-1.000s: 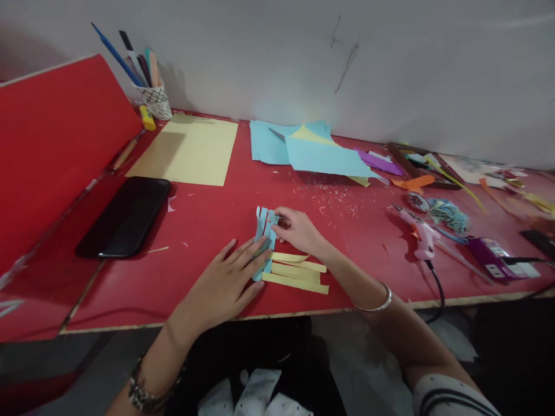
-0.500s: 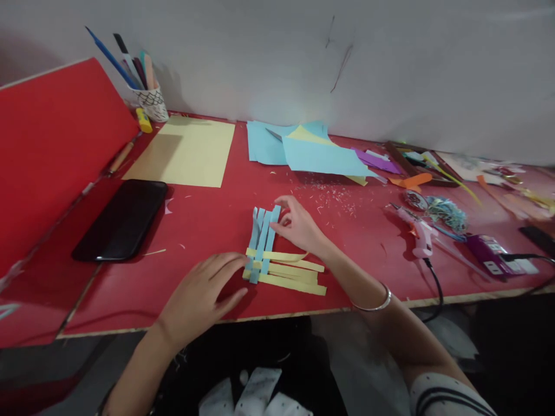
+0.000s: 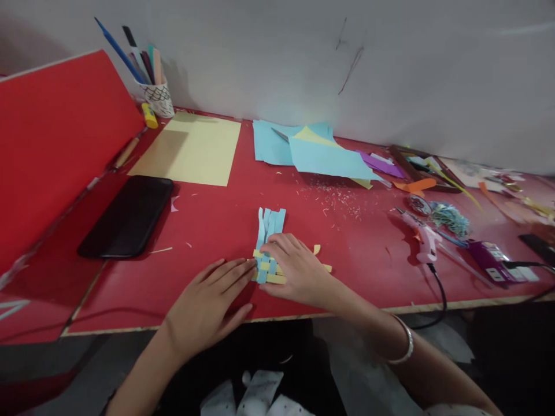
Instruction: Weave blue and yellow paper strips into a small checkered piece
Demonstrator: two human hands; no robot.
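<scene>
Two hands of mine are on a small mat of thin pale blue paper strips (image 3: 273, 219) and thin pale yellow paper strips (image 3: 276, 279). The mat lies flat near the front edge of the shiny red worktop (image 3: 208, 231), about halfway between its left and right ends. The blue strips point toward the back edge, and their far tips fan out a little. The yellow ones run across, over and under the blue. Some yellow ends poke out past my right hand (image 3: 299, 268), and one end curls up.

My left hand (image 3: 212, 300) is flat and loose, thumb out wide, with its fingertips at the left side of the mat. It does not pinch anything. My right hand lies palm down over the mat, fingers bent a bit and thumb apart. It hides what is under it, so I cannot tell if it pinches a strip or only presses.

I think I am at the step of weaving the strips and patting them snug. The next move, I guess, calls for soft fingertips: hold the left side still, straighten the strips, and don't bend the thin paper.
</scene>
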